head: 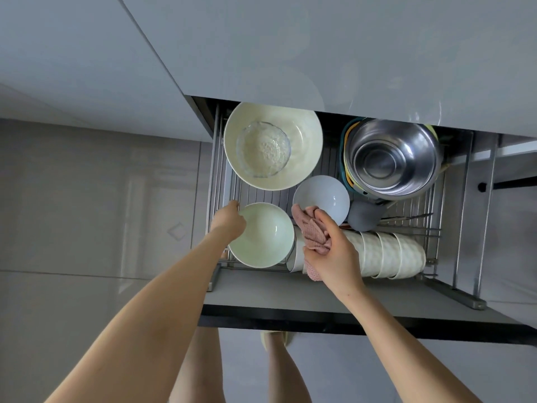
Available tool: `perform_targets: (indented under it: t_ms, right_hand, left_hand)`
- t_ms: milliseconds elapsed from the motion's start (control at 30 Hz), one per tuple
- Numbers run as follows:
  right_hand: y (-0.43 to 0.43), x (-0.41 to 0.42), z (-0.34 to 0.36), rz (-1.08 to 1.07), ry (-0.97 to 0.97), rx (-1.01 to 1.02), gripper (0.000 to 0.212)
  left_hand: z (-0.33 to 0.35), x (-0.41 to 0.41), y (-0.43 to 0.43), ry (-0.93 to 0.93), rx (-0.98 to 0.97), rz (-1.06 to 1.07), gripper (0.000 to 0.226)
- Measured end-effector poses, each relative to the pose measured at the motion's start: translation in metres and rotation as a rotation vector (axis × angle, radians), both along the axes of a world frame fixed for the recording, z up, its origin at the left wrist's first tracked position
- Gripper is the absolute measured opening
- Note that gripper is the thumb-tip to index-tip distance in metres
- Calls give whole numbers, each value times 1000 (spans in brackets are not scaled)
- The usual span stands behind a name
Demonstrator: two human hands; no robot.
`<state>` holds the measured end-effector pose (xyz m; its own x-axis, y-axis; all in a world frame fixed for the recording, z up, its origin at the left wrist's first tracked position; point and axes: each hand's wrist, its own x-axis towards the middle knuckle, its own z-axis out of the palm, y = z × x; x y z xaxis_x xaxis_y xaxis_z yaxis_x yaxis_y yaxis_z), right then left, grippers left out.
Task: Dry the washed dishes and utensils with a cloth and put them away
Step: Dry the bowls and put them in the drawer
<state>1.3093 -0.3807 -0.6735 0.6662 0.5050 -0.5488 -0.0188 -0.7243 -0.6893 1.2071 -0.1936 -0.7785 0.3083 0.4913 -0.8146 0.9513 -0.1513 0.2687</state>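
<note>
Dishes fill a pulled-out drawer (pixel 290 298) under a grey countertop (pixel 290 53), seen from straight above. At the drawer's front left corner the left hand (pixel 228 218) grips a pale green bowl (pixel 264 237) by its left rim, fingers curled over the edge. The bowl sits mouth up over the wire rack (pixel 261 194). Whether it rests on the rack or hangs just above it cannot be told.

The right hand (pixel 334 251) is closed round a bunched pink cloth (pixel 311 228), which sticks out above and below the fist. This hand hovers over the front edge of the drawer, just right of the green bowl. Under it a row of white ribbed bowls (pixel 389 254) lies on its side along that front edge.

The top of the cloth overlaps the near rim of a small white bowl (pixel 322 196) in the middle of the drawer; contact cannot be judged.

At the back left corner stands a large cream bowl (pixel 305 135) with a clear glass bowl (pixel 263 148) nested inside it. At the back right corner a steel bowl (pixel 392 155) sits on a stack of coloured basins. A grey cup (pixel 364 218) stands between the white bowl and the steel bowl, near the ribbed row.
</note>
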Motion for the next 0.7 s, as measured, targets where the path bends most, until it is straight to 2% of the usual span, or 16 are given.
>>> perform_targets:
  t_ms: [133, 167, 233, 300, 467, 567, 700]
  right_hand:
    - [13, -8, 45, 47, 12, 41, 71]
    - [16, -11, 60, 61, 13, 47, 71]
    - [24, -18, 94, 102, 9, 29, 76]
    - [32, -29, 135, 154, -4, 29, 83]
    - [64, -69, 250, 365, -58, 141, 89]
    - [96, -105, 315, 495, -9, 219, 75]
    - [153, -173, 385, 668, 98, 359, 44]
  left_hand:
    - [66, -9, 3, -104, 41, 189, 46]
    - [90, -12, 4, -158, -25, 304, 42]
    - [146, -21, 5, -290, -276, 581, 38]
    - [209, -38, 5, -416, -454, 745, 36]
    - [347, -101, 13, -608, -431, 871, 33]
    - [413, -146, 19, -695, -413, 935, 33]
    - [486, -224, 39, -875, -316, 1016, 26]
